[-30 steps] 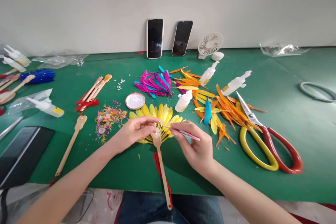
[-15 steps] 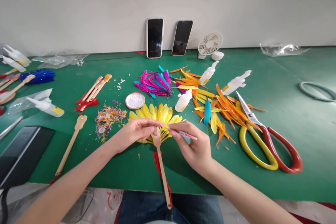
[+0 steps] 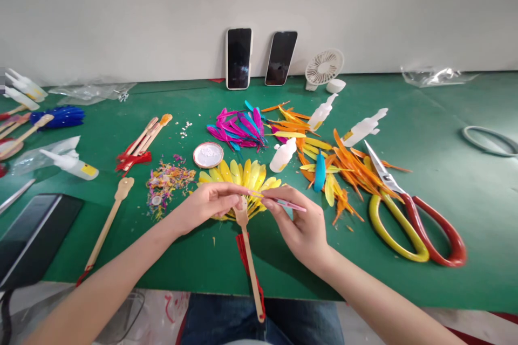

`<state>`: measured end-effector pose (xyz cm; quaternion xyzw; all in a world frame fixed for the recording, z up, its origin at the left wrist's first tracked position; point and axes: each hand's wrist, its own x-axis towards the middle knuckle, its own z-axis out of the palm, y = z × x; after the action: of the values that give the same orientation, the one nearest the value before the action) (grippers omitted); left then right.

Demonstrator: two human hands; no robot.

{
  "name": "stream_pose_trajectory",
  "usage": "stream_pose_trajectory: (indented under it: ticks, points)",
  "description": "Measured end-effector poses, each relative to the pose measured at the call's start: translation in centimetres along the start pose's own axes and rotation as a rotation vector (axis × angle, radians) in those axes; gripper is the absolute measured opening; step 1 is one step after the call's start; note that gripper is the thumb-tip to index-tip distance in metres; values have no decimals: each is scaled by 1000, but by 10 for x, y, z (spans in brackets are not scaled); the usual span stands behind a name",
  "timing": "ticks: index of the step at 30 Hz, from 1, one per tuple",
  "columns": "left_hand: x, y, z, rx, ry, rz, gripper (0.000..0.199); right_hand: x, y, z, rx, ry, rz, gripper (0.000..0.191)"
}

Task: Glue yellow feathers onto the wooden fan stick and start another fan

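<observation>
A fan of yellow feathers (image 3: pixel 236 172) with small pale dots lies at the middle of the green table, joined to a wooden handle (image 3: pixel 251 267) with a red tassel. My left hand (image 3: pixel 210 204) has its thumb and fingers closed on the top of the handle, over the feather bases. In my right hand (image 3: pixel 301 222) are pink tweezers (image 3: pixel 289 205), pinched between thumb and fingers, their tips by my left fingertips. Just beyond the fan sits a round dish (image 3: pixel 208 154) with white bits in it.
Scissors (image 3: pixel 386 178) and orange feathers (image 3: pixel 352 164) lie at right. A glue bottle (image 3: pixel 283 154) stands near the fan, and magenta feathers (image 3: pixel 238 126) lie behind. Spare handles (image 3: pixel 146 137) and colourful scraps (image 3: pixel 168 183) are at left. Two phones (image 3: pixel 239 59) lean on the wall.
My right hand and the tweezers have shifted very slightly to the right. My left hand and the fan stay where they were.
</observation>
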<state>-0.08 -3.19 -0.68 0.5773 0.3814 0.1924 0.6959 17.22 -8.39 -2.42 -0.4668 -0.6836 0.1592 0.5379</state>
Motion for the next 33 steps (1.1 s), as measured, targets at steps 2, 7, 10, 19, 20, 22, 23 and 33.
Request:
stream_pose_trajectory:
  ticks: [2,7,10,19,20,22,23,33]
  points:
    - [0,0,0,3,15,-10,44,0,0,0,8,12,22,10]
    - [0,-1,0,-6,21,-13,43,0,0,0,7,22,51,8]
    - [1,-1,-1,-28,14,-4,42,0,1,1,11,-3,38,8]
    - [0,3,2,-17,-7,-7,39,1,-1,0,-10,-32,33,9]
    - [0,3,2,-12,-5,-9,39,1,-1,-1,-12,-32,32,9]
    - [0,2,1,-11,-2,-8,40,1,-1,-1,-13,-26,28,8]
    - [0,2,1,-15,-2,-6,40,1,-1,-1,-12,-21,25,8]
    - [0,0,0,-20,-4,-2,39,0,-1,0,-15,-24,56,8]
